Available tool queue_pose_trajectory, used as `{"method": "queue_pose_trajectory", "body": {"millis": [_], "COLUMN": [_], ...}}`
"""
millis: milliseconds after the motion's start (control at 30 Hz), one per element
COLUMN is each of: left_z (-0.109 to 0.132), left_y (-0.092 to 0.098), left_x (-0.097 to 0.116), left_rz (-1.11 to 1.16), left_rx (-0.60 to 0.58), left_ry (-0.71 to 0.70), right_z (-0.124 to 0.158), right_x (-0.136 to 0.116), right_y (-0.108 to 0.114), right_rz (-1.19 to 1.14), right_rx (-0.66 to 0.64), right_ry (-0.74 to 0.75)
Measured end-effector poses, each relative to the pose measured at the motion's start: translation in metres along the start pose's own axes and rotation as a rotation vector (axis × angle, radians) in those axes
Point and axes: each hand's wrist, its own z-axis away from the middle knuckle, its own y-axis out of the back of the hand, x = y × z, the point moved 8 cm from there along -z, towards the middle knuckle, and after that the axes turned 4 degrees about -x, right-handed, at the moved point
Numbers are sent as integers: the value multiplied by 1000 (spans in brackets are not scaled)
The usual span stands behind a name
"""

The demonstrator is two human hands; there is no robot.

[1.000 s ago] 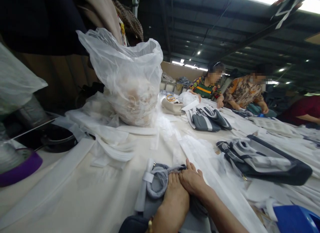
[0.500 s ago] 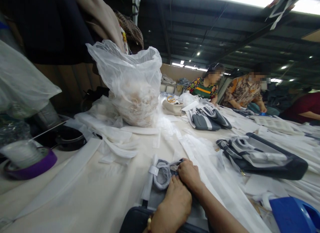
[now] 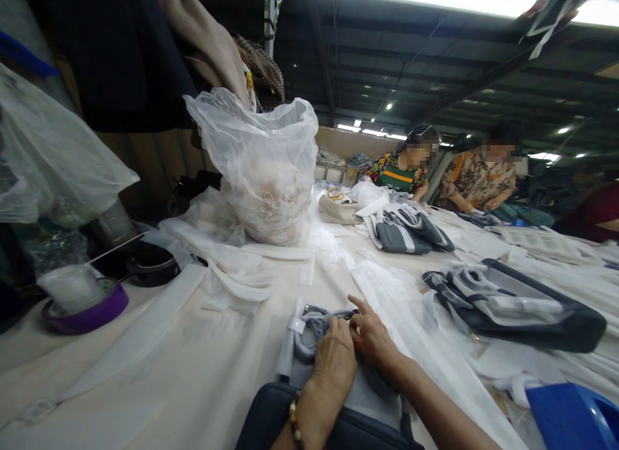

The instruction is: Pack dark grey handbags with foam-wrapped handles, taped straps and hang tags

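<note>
Left hand (image 3: pixel 336 356): fingers curled over a coiled grey strap (image 3: pixel 304 347), though whether they grip it cannot be told. Right hand (image 3: pixel 373 337): touching the left, one finger stretched out, the others bent, their hold hidden. Beneath, a navy-and-grey bag (image 3: pixel 268 411) lies toward the near edge of the tabletop (image 3: pixel 193 385). A filled translucent plastic sack (image 3: pixel 271 173) stands farther back.

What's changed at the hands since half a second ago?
The left hand has moved forward, now covering part of the coiled gray strap. On the right hand, the index finger has straightened and lifted. Both hands remain at the strap; the white plastic bag still stands.
</note>
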Motion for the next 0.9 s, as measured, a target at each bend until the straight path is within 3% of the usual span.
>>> {"method": "queue_pose_trajectory", "body": {"millis": [167,433,633,900], "left_z": [-6,-9,-9,-9], "left_y": [9,1,-3,1], "left_x": [-1,4,2,-6], "left_rz": [9,-57,-48,38], "left_rx": [45,75,99,183], "left_ry": [35,-53,-75,30], "right_z": [3,10,5,0], "right_x": [-3,7,8,20], "right_y": [2,6,-5,-2], "right_rz": [-34,6,36,-166], "right_rx": [-29,-35,-48,40], "right_ry": [11,-120,-199,-215]}}
